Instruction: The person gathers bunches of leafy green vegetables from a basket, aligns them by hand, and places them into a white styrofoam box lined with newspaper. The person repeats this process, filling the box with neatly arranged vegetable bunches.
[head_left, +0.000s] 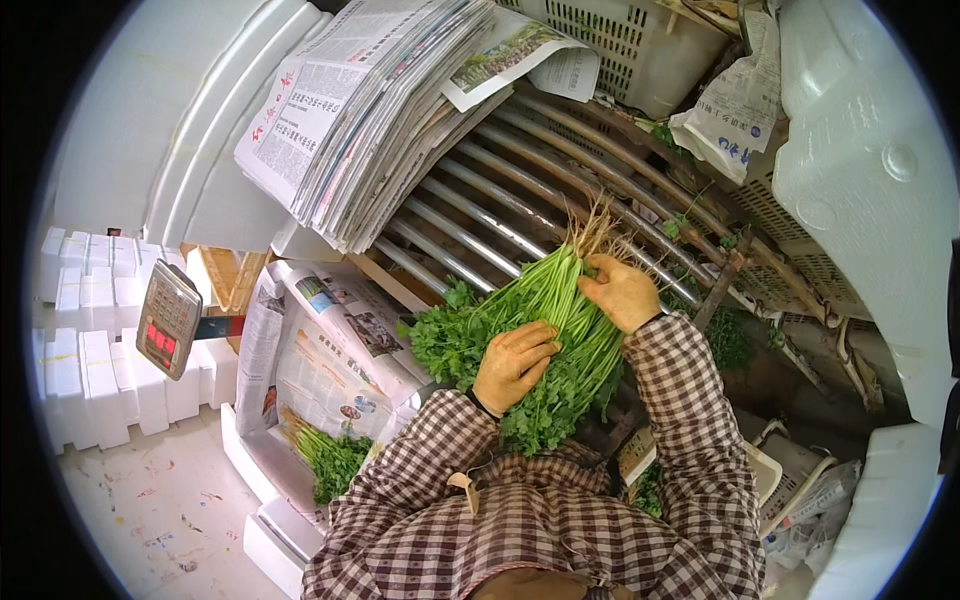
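A large bunch of leafy green herbs (551, 292), which looks like coriander, lies over metal rails in front of me. Its pale, stringy roots (596, 225) point away from me, and the leaves spread towards my body. My right hand (621, 292) grips the stems just below the roots. Lower down, my left hand (520, 367) curls its fingers over the stems and leaves; its palm side is hidden. Both forearms wear checked sleeves. To the left, a smaller bunch of the same greens (330, 457) rests in a white foam box (259, 457) lined with newspaper (337, 367).
A thick newspaper stack (360, 112) sits on the rails (480, 240) at upper left. A scale display (169, 319) stands at left, before white foam blocks (97, 367). Perforated plastic crates (652, 52) are at the back, and a white foam panel (862, 187) borders the right.
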